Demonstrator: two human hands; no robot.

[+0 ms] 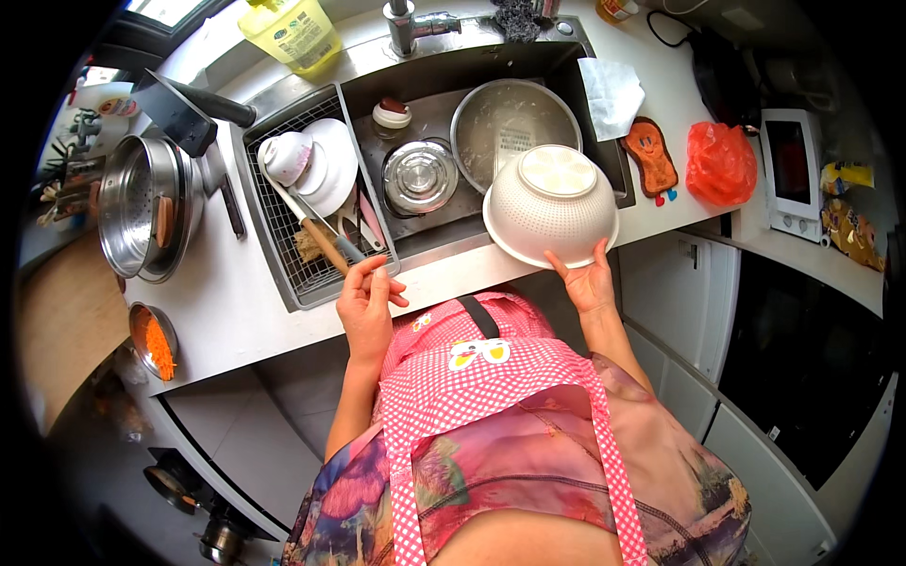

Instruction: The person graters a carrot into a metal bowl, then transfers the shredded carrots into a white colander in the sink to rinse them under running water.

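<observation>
My right hand [593,286] grips the near rim of a white plastic colander [555,216]. The colander is tipped bottom-up over the sink's front edge. Empty and loosely curled, my left hand [368,301] hovers by the front of the dish rack [283,263], close to a wooden handle [324,244]. Inside the sink [432,237], a large round metal pan [471,134] with a metal grater [515,141] in it is partly hidden by the colander. A shiny round metal vessel [421,177] sits left of the pan, below a small lidded jar [391,114].
White bowls and plates [338,166] lean in the rack. A cleaver [230,205] and stacked steel pots [138,205] stand left, above a bowl of shredded orange food [157,347]. The faucet [403,32] rises behind. Rightward are a toast-shaped sponge [650,157] and red plastic bag [720,164].
</observation>
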